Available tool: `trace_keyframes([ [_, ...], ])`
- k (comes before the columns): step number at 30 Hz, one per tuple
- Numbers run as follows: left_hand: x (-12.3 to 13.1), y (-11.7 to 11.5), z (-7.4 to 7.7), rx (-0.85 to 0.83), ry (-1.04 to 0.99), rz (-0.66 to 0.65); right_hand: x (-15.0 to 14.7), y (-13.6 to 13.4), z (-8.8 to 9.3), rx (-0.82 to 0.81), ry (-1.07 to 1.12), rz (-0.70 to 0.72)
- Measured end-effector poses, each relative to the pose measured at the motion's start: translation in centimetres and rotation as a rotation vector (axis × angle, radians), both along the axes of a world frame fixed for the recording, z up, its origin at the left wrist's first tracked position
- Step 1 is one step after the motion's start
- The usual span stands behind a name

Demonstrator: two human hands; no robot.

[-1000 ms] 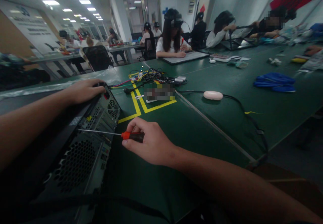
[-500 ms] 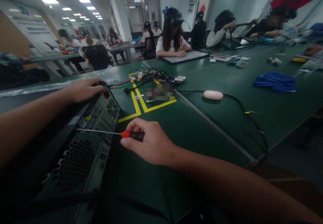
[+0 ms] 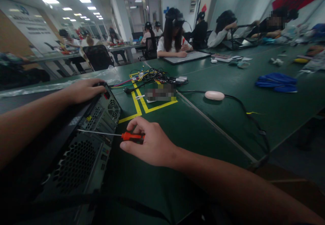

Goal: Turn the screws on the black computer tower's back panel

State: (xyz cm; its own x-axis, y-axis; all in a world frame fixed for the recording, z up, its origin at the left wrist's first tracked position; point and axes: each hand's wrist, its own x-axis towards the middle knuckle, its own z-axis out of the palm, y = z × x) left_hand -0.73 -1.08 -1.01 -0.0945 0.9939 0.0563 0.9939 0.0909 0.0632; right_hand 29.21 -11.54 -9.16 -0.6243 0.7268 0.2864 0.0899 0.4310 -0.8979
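A black desktop computer case [image 3: 76, 123] lies at the left, its metal rear panel with vents and ports facing right. Across its far top corner rests my left hand [image 3: 85, 90], closed over the edge, with the thumb along the rear. My right hand [image 3: 152, 140] holds a screwdriver [image 3: 130, 136] with an orange and black handle. The handle's butt sits in the palm, while thumb and forefinger stand slightly off its front. The thin shaft points left, its tip at the panel's edge above the large round vent; the screw head cannot be made out.
Beyond the case, a tangle of cables [image 3: 157, 75] lies by yellow tape marks [image 3: 159, 108] on the green table [image 3: 203, 130]. A pink oval case [image 3: 214, 95] sits on a black cable. Blue cloth [image 3: 276, 82] lies at right. Several people work opposite.
The screwdriver's handle has turned, showing more orange now. My right thumb and forefinger have spread a little away from it. My left hand and the computer case have stayed put.
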Motion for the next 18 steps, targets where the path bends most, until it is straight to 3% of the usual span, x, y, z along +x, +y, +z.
trace_keyframes([
  [18,0.43,-0.31,0.28,-0.001,-0.029,-0.006,0.08,0.18,0.06,0.002,0.008,0.035],
])
